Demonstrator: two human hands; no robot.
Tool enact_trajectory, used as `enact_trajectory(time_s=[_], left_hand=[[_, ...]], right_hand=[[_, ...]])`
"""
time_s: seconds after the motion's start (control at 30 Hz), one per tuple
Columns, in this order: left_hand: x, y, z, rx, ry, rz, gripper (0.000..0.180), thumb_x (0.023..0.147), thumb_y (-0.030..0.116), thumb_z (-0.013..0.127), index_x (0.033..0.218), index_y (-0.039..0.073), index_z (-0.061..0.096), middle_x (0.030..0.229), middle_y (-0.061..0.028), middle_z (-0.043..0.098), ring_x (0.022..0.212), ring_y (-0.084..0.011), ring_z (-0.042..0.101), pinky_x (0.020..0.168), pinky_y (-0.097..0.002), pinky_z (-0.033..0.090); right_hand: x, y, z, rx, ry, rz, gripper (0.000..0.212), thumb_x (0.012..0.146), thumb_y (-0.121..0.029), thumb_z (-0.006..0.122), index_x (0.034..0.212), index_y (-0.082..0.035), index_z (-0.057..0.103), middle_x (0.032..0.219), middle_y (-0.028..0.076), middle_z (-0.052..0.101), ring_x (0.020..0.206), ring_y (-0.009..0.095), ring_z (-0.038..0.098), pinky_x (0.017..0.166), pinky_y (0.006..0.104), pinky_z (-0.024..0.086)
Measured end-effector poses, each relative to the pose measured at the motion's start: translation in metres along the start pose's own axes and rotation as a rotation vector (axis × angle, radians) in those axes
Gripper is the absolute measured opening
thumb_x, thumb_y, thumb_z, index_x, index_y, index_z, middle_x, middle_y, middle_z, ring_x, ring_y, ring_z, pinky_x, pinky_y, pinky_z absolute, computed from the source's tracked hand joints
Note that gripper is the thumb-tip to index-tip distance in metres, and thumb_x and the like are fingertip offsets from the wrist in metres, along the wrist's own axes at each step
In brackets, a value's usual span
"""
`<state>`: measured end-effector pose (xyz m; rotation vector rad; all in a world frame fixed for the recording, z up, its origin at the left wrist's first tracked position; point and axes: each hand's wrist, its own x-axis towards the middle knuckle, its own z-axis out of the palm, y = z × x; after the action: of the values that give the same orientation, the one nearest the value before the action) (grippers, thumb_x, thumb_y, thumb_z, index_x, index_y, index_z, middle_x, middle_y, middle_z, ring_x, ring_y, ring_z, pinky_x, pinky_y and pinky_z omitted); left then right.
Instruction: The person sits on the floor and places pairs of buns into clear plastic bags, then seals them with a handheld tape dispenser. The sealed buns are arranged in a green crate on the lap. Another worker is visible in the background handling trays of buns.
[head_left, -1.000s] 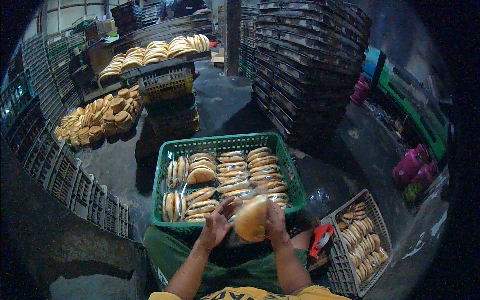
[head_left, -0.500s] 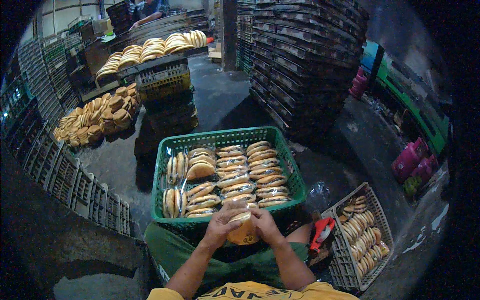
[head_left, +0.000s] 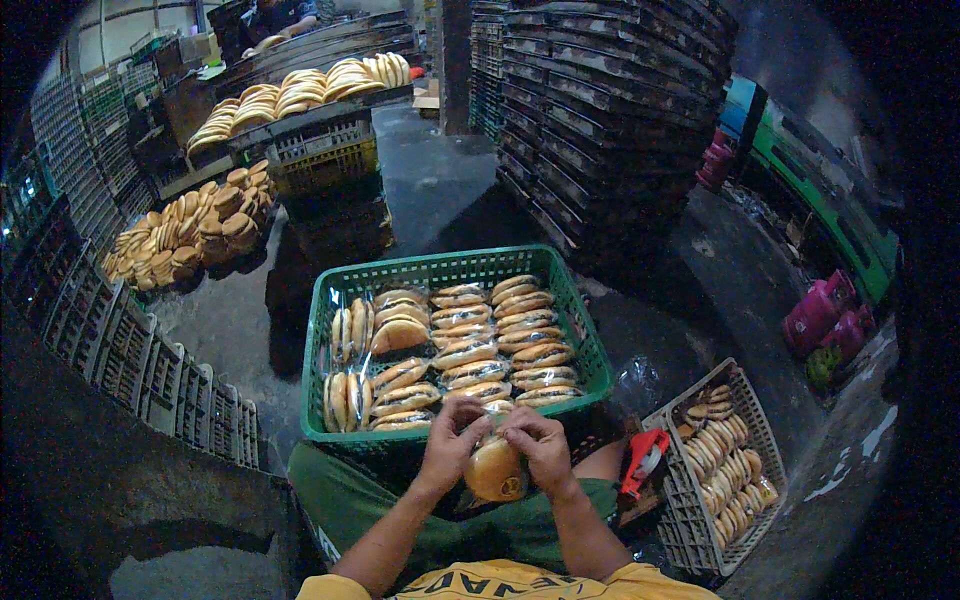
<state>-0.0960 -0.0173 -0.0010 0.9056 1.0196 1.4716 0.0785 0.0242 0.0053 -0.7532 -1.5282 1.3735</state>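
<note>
Over my lap, at the near edge of a green plastic crate, I hold a round bun in what looks like a clear plastic bag. My left hand and my right hand are both closed, their fingertips pinching the bag at the bun's top edge. The bun's browned face, with a mark near its bottom, is turned toward me. Inside the crate, several filled buns in clear wrapping stand on edge in rows.
A grey crate of buns stands tilted at my right, beside a red tape dispenser. Unwrapped buns are heaped at the left, with more on a raised tray. Tall stacked trays rise ahead. Pink gas cylinders stand far right.
My fingers have moved from the bun's sides to the bag at its top. The bun sits slightly lower, and more of its round face shows.
</note>
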Motion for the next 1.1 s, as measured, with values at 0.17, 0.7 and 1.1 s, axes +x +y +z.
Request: enact_trajectory(time_s=[0.17, 0.7, 1.1], left_hand=[[-0.006, -0.007, 0.016, 0.496, 0.009, 0.302, 0.019, 0.092, 0.01, 0.067, 0.108, -0.001, 0.069, 0.096, -0.0109, 0.069, 0.089, -0.0202, 0.067, 0.083, -0.0317, 0.051], [-0.006, -0.011, 0.031, 0.456, 0.159, 0.217, 0.014, 0.091, 0.012, 0.069, 0.091, -0.002, 0.065, 0.094, -0.0067, 0.066, 0.086, -0.0153, 0.061, 0.08, -0.0286, 0.049], [-0.014, -0.026, 0.083, 0.23, 0.141, 0.114, 0.023, 0.087, 0.004, 0.067, 0.109, 0.002, 0.062, 0.093, -0.0029, 0.062, 0.084, -0.0112, 0.058, 0.078, -0.0262, 0.048]], right_hand=[[-0.005, 0.006, 0.002, -0.147, 0.194, 0.241, 0.005, 0.087, -0.001, 0.067, 0.091, 0.001, 0.067, 0.085, 0.003, 0.064, 0.08, 0.012, 0.06, 0.076, 0.0254, 0.048], [-0.001, 0.006, 0.003, -0.133, 0.255, 0.029, 0.007, 0.084, -0.004, 0.07, 0.088, -0.001, 0.066, 0.093, 0.008, 0.065, 0.095, 0.02, 0.062, 0.09, 0.0327, 0.047], [-0.083, 0.064, -0.139, -0.388, 1.022, -0.053, 0.01, 0.094, -0.014, 0.062, 0.097, -0.005, 0.06, 0.086, 0.003, 0.062, 0.078, 0.013, 0.06, 0.074, 0.0273, 0.047]])
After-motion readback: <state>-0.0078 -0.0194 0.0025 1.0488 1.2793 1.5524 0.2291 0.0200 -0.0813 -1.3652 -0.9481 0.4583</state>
